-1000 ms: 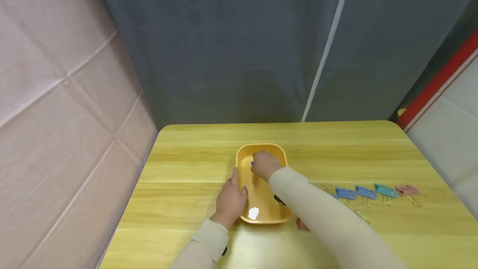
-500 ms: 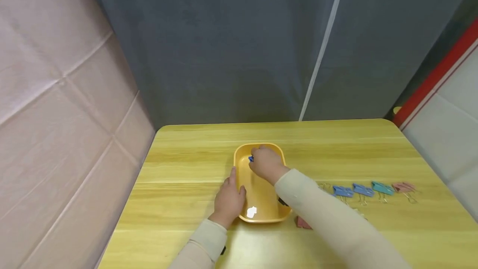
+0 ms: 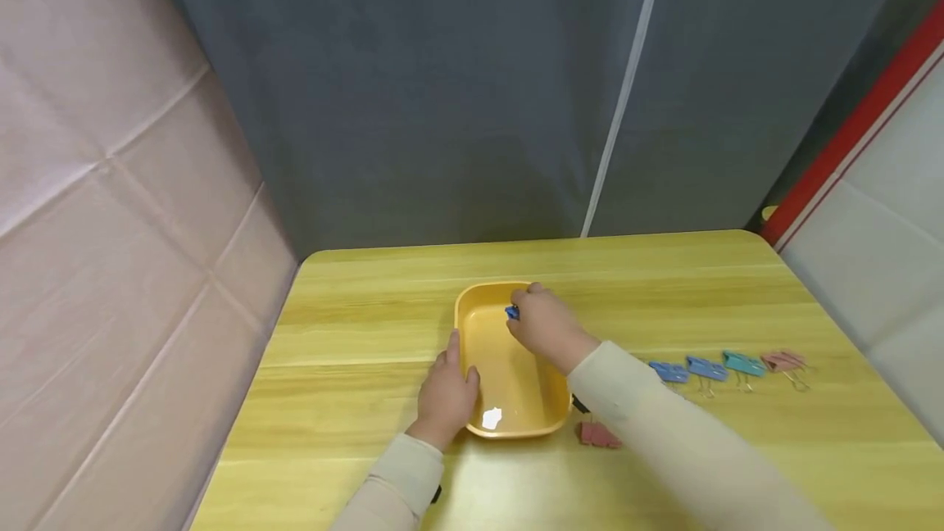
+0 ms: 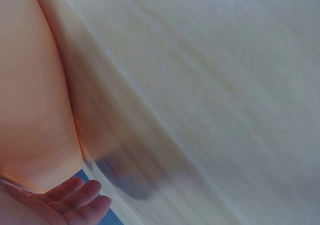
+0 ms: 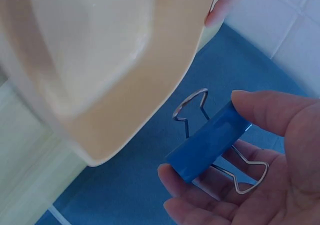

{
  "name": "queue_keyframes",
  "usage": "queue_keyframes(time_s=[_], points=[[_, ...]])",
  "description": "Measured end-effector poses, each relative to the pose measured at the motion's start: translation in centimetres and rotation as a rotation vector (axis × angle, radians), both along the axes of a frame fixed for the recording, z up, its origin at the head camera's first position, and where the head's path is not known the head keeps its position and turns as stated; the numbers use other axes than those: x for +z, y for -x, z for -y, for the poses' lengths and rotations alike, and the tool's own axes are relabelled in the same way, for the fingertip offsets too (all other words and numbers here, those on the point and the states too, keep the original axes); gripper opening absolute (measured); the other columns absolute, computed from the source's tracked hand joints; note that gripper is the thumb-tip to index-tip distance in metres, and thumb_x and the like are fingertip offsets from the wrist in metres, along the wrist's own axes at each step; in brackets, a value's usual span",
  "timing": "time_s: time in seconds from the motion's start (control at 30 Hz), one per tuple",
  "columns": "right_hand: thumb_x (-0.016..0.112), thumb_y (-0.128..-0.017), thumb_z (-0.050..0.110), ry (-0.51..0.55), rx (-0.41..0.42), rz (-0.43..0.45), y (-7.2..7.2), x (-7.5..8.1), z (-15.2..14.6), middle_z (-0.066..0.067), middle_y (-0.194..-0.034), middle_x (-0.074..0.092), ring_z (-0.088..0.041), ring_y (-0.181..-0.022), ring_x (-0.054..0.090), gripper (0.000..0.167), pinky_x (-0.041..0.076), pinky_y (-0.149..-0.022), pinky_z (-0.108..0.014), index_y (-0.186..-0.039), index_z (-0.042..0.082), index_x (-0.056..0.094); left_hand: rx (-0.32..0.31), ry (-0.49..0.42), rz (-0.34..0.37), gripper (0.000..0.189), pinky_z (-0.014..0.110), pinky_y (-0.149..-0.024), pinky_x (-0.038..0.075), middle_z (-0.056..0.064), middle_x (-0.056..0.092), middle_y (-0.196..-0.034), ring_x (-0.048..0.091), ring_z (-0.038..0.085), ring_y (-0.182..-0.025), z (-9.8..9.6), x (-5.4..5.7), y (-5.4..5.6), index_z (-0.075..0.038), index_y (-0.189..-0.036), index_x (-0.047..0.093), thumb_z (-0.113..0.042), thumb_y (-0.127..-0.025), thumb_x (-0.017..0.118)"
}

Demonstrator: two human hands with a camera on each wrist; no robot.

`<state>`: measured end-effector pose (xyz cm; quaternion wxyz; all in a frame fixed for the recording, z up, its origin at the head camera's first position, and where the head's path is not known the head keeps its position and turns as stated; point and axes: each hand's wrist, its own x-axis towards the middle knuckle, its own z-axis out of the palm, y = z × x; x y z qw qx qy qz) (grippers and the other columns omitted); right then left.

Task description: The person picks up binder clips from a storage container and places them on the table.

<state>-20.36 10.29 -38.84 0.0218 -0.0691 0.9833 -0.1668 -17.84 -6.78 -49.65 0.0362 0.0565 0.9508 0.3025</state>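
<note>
A yellow plastic tray (image 3: 509,388) stands on the wooden table. My left hand (image 3: 447,393) rests along its left side, fingers extended against the outer wall and thumb over the rim. Over the far right part of the tray, my right hand (image 3: 547,326) pinches a blue binder clip (image 5: 207,142) between thumb and fingertips. Both wire handles of this clip stick out, as the right wrist view shows, with the tray's wall (image 5: 172,40) beside it. Mostly the tray's outer wall and some loosely bent fingers (image 4: 82,200) fill the left wrist view.
Right of the tray lies a row of binder clips: blue clips (image 3: 706,368), a teal clip (image 3: 743,363) and a pink clip (image 3: 783,360). A red clip (image 3: 599,434) sits by the tray's near right corner. The right sleeve (image 3: 664,424) covers part of the table.
My right hand has moved rightward and slightly up over the tray, still gripping the blue binder clip. My left hand keeps its place at the tray's side. The head view has shifted slightly.
</note>
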Motion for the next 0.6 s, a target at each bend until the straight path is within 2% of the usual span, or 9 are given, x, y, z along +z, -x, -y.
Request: queue_keyframes(time_s=[0.13,0.27,0.4,0.6], points=[[0.067,-0.091,0.020,-0.001,-0.002,-0.013,-0.7,0.3,-1.1,-0.012,-0.092,0.056,-0.020,-0.071,0.051,0.023,0.052,-0.063,-0.034,-0.103,0.001,0.064,-0.003,-0.007,0.013,0.066,0.054,-0.091,0.049,0.027,0.053,-0.132,0.056,0.042,-0.114,0.0,0.0,0.0,-0.006,-0.152,0.024,-0.027,-0.097,0.052],[0.065,-0.092,0.021,-0.016,-0.011,-0.012,-1.4,0.4,-2.4,-0.014,-0.098,0.058,-0.021,-0.075,0.055,0.028,0.054,-0.065,-0.034,-0.111,0.000,0.064,-0.005,-0.001,0.027,0.067,0.054,-0.091,0.050,0.026,0.052,-0.133,0.056,0.042,-0.114,0.2,-0.2,0.0,-0.007,-0.153,0.022,-0.028,-0.097,0.052],[0.064,-0.092,0.021,-0.025,-0.036,-0.017,-1.9,0.6,-3.8,-0.018,-0.108,0.059,-0.027,-0.086,0.060,0.033,0.057,-0.070,-0.040,-0.117,0.000,0.063,-0.006,0.008,0.032,0.067,0.053,-0.087,0.052,0.025,0.052,-0.133,0.057,0.041,-0.112,0.3,-0.3,0.0,-0.008,-0.153,0.022,-0.029,-0.097,0.051],[0.063,-0.092,0.018,-0.020,-0.067,-0.034,-2.6,0.9,-6.0,-0.021,-0.110,0.058,-0.033,-0.091,0.061,0.033,0.056,-0.068,-0.042,-0.118,-0.002,0.062,-0.010,0.010,0.028,0.067,0.051,-0.081,0.054,0.025,0.052,-0.133,0.058,0.041,-0.109,0.5,-0.4,0.2,-0.007,-0.153,0.022,-0.029,-0.097,0.051]])
